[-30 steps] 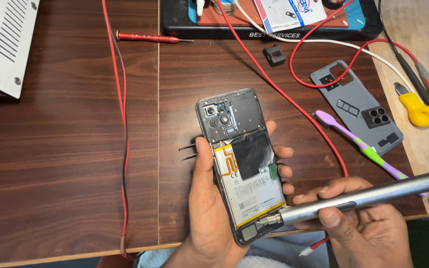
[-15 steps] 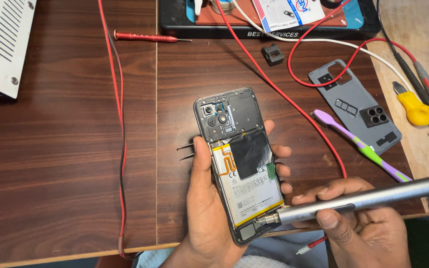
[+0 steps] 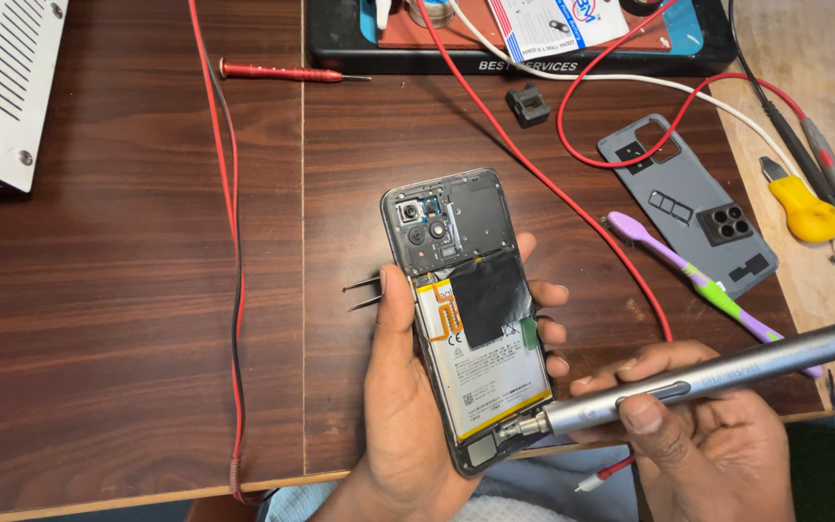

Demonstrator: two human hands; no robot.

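left hand grips opened phone | right hand presses electric screwdriver to its bottom

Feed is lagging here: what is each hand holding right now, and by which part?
Left hand holds the opened phone by its lower side edges. Right hand holds the electric screwdriver around its mid-barrel.

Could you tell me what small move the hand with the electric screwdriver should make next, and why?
Probably keep the electric screwdriver pressed straight into the screw spot near the bottom edge of the opened phone and run it. Its tip already sits at the lower frame below the battery, the right hand grips the barrel with the thumb on its button, and the left hand cradles the phone steady.
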